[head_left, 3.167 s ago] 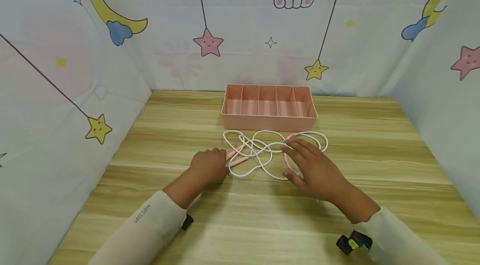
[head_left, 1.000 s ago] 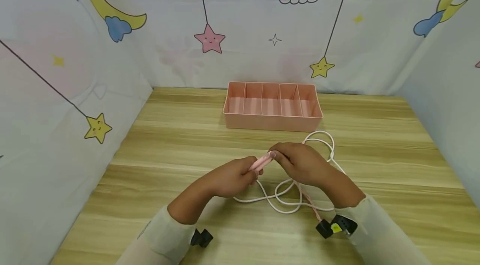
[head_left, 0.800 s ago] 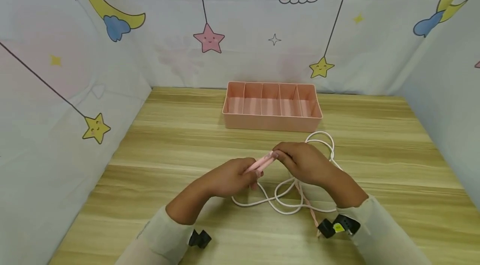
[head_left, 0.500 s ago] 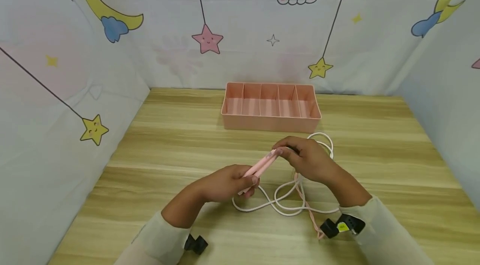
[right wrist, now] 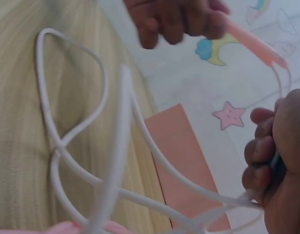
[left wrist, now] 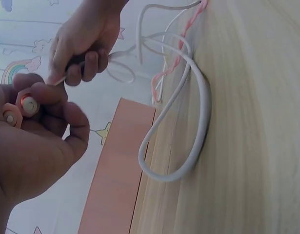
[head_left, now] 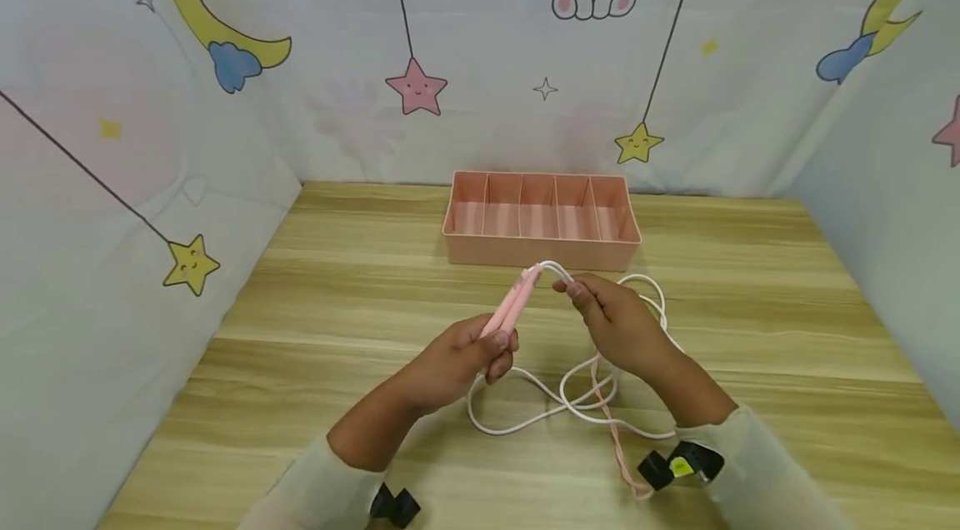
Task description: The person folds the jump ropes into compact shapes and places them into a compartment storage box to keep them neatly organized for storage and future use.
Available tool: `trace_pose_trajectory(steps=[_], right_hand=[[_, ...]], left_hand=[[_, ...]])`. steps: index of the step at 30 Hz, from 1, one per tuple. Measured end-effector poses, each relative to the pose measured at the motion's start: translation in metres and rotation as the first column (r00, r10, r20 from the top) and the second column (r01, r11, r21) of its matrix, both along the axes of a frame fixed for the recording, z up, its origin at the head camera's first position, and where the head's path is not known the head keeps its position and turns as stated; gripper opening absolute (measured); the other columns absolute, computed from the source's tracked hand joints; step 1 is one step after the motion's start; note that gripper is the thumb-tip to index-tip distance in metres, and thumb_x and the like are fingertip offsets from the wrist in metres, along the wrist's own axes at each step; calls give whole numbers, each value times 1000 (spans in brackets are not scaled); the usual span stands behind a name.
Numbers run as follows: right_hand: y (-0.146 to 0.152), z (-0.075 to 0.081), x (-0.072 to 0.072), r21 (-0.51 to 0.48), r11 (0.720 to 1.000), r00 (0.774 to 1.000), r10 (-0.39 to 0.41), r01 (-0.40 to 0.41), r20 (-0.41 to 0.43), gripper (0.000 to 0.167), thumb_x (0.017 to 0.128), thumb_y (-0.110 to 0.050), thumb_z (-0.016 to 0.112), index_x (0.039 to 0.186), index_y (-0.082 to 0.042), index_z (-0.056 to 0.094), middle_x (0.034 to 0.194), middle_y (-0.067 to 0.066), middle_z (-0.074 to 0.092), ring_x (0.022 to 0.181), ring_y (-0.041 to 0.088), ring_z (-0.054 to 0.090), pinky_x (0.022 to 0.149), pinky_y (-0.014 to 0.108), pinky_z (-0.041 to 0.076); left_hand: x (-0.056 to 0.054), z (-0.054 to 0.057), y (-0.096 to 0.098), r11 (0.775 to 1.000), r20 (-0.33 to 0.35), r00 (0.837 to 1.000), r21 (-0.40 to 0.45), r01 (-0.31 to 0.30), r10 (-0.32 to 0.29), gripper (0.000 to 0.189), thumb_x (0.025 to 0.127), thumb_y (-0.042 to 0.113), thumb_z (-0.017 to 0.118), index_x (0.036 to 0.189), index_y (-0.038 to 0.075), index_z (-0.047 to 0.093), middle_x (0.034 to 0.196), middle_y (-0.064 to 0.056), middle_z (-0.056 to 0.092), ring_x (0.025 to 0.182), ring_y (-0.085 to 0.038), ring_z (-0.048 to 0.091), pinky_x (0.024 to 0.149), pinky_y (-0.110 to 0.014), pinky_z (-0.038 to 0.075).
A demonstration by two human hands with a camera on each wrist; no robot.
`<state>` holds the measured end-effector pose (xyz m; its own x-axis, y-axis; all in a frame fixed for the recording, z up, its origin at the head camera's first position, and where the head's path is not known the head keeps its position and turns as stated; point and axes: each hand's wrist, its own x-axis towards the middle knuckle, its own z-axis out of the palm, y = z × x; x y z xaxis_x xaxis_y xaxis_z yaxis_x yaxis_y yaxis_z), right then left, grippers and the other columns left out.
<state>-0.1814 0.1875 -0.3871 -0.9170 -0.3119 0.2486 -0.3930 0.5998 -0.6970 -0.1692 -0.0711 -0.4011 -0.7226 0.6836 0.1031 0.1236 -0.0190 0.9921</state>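
Observation:
My left hand (head_left: pixel 448 365) grips the two pink handles (head_left: pixel 512 302) of a jump rope side by side, their upper ends tilted up and to the right. In the left wrist view, the round handle ends (left wrist: pixel 30 105) stick out from its curled fingers. My right hand (head_left: pixel 626 326) holds the doubled white cord (head_left: pixel 557 266) just beyond the handles, with a short arch between the hands. More cord comes out of the right fist, as the right wrist view shows. Loose loops lie below the hands, with a twisted pink length (head_left: pixel 617 448) among them.
A pink tray (head_left: pixel 540 252) with several upright dividers stands behind the hands, near the back of the wooden table (head_left: pixel 337 263). Printed cloth walls (head_left: pixel 495 130) enclose the back and both sides.
Earlier the rope lay tangled before the tray, with the left hand at the handles. Both handles are now raised, and the right hand has slid off their tips onto the cord.

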Motion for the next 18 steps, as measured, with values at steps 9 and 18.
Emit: trace_pose_trajectory(steps=[9,18], right_hand=[[-35,-20,13,254,967,994,47,-20,-99,31,110,-22,49,136,-8,59,95,7,72,67,18,56,58,37,45],[-44,-30,22,465,884,946,188,-46,-263,15,99,-13,64,89,-15,52,60,-9,42,47,11,40,42,33,38]], left_hand=[[3,1,15,979,39,988,131,-155,151,37,111,32,44,126,-2,46,69,-3,49,65,-16,47,63,-29,41],[-1,0,18,983,122,988,143,-114,97,58,108,45,48,147,3,42,70,-2,50,65,-14,47,63,-26,42]])
